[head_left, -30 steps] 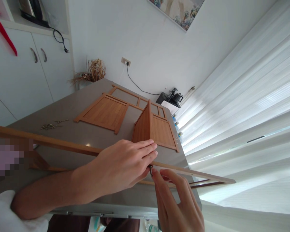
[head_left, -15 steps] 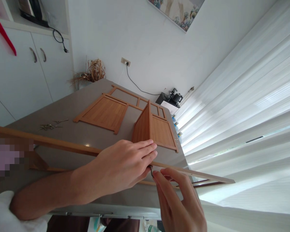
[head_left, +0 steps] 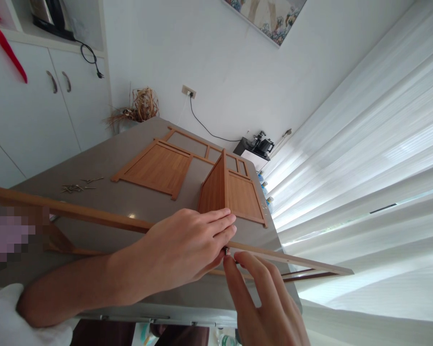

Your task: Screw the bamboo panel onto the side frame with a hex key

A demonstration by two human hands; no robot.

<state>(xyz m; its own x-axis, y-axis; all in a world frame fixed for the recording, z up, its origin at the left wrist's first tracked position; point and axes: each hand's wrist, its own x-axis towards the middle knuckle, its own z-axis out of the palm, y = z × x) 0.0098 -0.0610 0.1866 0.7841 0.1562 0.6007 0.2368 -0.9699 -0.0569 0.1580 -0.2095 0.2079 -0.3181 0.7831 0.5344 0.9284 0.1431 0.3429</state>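
My left hand is closed over the long wooden frame, its fingers lying together against the edge of an upright wooden panel where the two pieces meet. Just beside its fingertips, my right hand has thumb and index finger at a small bent metal tool, apparently a hex key, at the frame's near face. The fingers partly cover the key, and the fastener it meets is hidden. The frame stands on edge across the table, running past both hands.
A flat wooden panel and a slatted frame lie farther back on the grey table. Several screws are piled at the left. Another panel lies right of the upright one. White curtains hang at the right.
My right thumb and index finger have shifted around the hex key and spread a little apart, and the key has turned. My left hand keeps its place on the frame.
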